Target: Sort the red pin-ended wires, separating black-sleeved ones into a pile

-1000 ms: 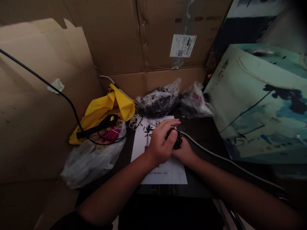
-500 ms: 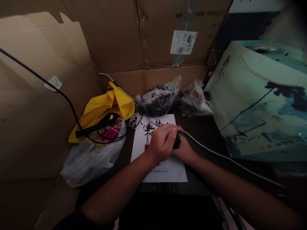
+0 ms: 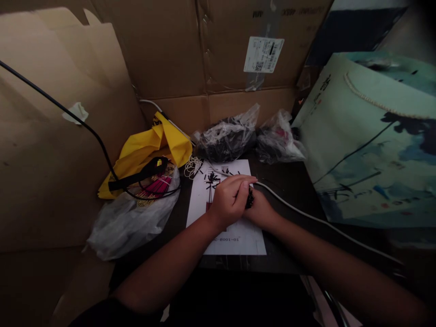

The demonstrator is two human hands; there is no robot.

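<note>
My left hand [image 3: 227,200] and my right hand [image 3: 261,210] are pressed together above a printed white sheet [image 3: 235,247]. Between them shows a bundle of thin black pieces [image 3: 250,198], packed close with their ends toward me. The left fingers lie over the top of the right hand, with the left thumb along the near side. Most of the right fingers are hidden behind the left hand. Short loose black pieces [image 3: 211,178] are scattered on the sheet's far part, just beyond my hands.
Left lies a clear plastic bag [image 3: 129,227] with magenta and gold sticks [image 3: 158,190], beside a yellow bag [image 3: 177,147]. Two plastic-wrapped bundles, one dark [image 3: 226,141], stand against a cardboard box [image 3: 163,50]. A white cable [image 3: 299,209] crosses rightward toward a pale paper bag [image 3: 361,150].
Both hands stay clasped round the black bundle, and slightly less of its ends shows now. The whole view has shifted a little.
</note>
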